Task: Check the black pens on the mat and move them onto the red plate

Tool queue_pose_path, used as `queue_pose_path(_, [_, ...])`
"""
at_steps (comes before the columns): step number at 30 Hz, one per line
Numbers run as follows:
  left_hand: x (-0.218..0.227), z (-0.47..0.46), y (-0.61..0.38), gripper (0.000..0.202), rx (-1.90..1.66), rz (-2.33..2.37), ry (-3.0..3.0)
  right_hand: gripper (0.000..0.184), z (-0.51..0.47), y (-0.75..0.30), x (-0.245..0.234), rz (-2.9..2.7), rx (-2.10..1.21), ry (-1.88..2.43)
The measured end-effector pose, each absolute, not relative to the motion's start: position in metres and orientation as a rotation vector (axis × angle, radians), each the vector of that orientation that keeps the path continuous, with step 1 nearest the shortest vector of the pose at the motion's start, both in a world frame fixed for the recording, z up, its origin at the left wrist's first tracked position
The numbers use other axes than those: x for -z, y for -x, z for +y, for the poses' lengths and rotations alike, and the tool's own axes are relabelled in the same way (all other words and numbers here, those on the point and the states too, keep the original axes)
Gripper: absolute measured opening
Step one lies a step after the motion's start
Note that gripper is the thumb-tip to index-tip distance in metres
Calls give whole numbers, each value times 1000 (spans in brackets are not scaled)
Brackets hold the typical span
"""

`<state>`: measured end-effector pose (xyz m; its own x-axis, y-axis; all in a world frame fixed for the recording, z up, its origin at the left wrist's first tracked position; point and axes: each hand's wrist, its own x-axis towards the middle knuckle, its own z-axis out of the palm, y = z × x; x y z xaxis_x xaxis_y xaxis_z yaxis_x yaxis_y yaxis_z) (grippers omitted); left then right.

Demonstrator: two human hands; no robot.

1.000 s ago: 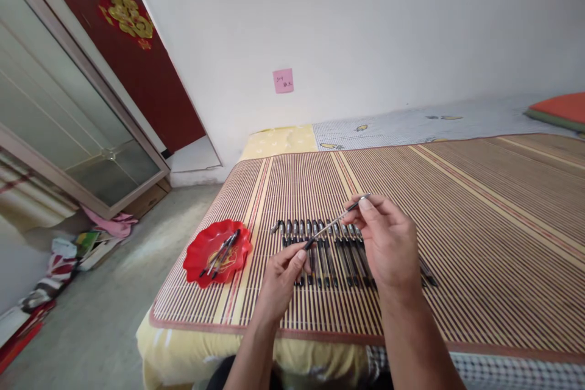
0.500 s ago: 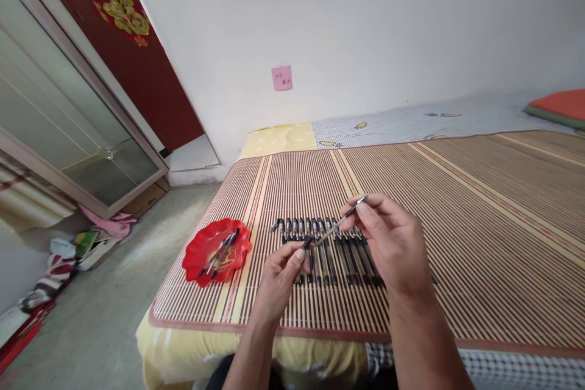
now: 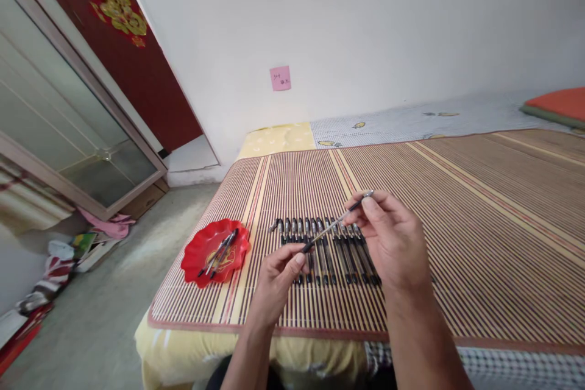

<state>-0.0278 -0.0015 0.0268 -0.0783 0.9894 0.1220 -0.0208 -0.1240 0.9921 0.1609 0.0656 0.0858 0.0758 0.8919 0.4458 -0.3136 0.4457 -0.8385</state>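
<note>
Compared with half a second ago, my right hand (image 3: 400, 241) has risen a little, and the slim pen (image 3: 333, 225) now runs in a straighter slant down to my left hand (image 3: 280, 277), where the dark lower end had been tipped up at an angle. Both my hands are closed in a pinch: right thumb and fingers grip its silver-and-black upper end, left ones grip its black lower end, and it hangs in the air above the row of pens (image 3: 351, 261). Those lie side by side nearer the mat's front edge than its back, smooth narrow barrels with black ends, partly hidden by my hands. By the left edge sits a glossy red dish (image 3: 192, 256) with a wavy rim, a few loose pens (image 3: 222, 254) crossing in it. The mat (image 3: 479, 207) is ribbed with thin slats and bound in reddish brown, and yellow cloth (image 3: 196, 353) drops below its front edge. Beyond stand a plain white wall (image 3: 365, 24) with a pink note (image 3: 280, 78), a dark red door (image 3: 159, 97) and a grey floor (image 3: 123, 292); an orange cushion (image 3: 560, 103) rests by the mat's far right corner
</note>
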Motion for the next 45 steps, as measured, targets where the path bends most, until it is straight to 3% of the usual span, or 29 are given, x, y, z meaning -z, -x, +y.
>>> queue_pose_path(6, [-30,-2,27,28,-1393,1226,-1302,13,55,-162,-95,-1329,-916,665])
queue_pose_path(18, [-42,-7,10,36,-1400,988,-899,16,76,-144,-71,-1753,-1311,584])
queue_pose_path(26, [-42,-5,6,40,-1387,958,-823,27,81,-156,-68,-1677,-1316,672])
queue_pose_path(37, [-41,-6,3,34,-1349,965,-870,14,84,-151,-65,-1668,-1330,669])
queue_pose_path(42, [-39,-4,1,33,-1366,965,-882,29,87,-150,-60,-1627,-1300,729])
queue_pose_path(45, [-38,-3,2,32,-1379,944,-848,27,86,-150,-62,-1616,-1331,684])
